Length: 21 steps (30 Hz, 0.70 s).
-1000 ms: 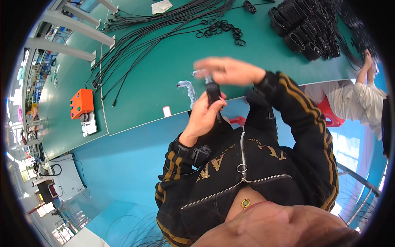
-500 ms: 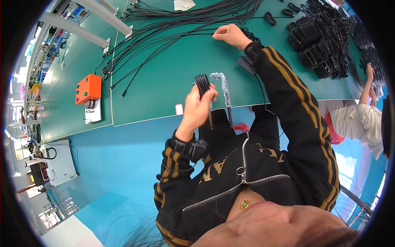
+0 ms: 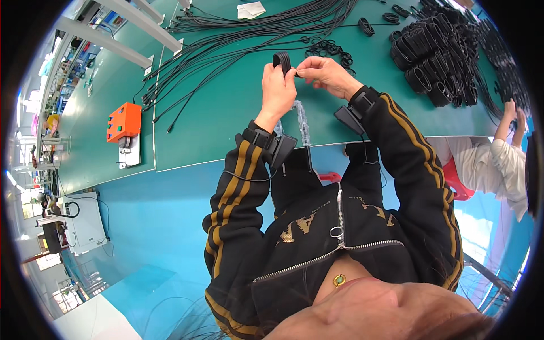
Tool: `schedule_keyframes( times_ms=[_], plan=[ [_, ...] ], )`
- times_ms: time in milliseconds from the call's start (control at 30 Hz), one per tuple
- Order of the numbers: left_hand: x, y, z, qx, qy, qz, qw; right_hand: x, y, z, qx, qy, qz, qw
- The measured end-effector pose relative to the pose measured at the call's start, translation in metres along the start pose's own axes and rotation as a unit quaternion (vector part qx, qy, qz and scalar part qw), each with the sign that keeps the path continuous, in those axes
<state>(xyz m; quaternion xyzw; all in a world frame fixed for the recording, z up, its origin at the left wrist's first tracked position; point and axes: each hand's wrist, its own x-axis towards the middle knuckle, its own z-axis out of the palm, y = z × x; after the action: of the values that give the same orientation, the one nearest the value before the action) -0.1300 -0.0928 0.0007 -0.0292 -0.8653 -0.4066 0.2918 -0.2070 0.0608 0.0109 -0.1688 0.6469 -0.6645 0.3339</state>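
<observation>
My left hand is closed around a coiled black cable, held above the green table with the loops upright. Beside it my right hand pinches a small dark piece next to the coil, too small to make out. Just beyond the right hand lies a heap of small black rings. Below my hands, at the table's front edge, stands a bent rod wrapped in clear film, partly hidden by my left hand and wrist.
Long loose black cables stretch across the back of the green table. Many coiled cables are piled at right. An orange control box sits at left near grey posts. A person in a white sleeve works at far right.
My left hand has carried the coil away from me, to the back. My right hand has come nearer from beside the rings, and the two hands now meet at the coil.
</observation>
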Motion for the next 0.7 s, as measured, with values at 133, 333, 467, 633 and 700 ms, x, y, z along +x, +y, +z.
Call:
schedule_keyframes(
  times_ms=[133,333,467,633,700],
  plan=[
    [-0.001,0.001,0.008,0.016,0.0,0.012,1.0,-0.003,0.008,-0.008,0.095,0.017,-0.003,0.995],
    [-0.001,-0.002,0.008,-0.008,-0.035,-0.014,0.999,-0.015,0.003,-0.005,0.032,0.046,-0.025,0.998],
    [-0.001,0.0,0.011,-0.042,-0.046,-0.024,0.998,-0.014,0.009,-0.008,-0.036,0.037,-0.059,0.997],
    [-0.002,-0.004,0.014,-0.022,-0.053,-0.033,0.998,-0.016,0.011,-0.013,-0.034,0.107,-0.083,0.99],
    [-0.002,-0.001,0.014,-0.024,-0.064,-0.049,0.996,-0.019,0.011,-0.009,-0.048,0.09,-0.089,0.991]
  ],
)
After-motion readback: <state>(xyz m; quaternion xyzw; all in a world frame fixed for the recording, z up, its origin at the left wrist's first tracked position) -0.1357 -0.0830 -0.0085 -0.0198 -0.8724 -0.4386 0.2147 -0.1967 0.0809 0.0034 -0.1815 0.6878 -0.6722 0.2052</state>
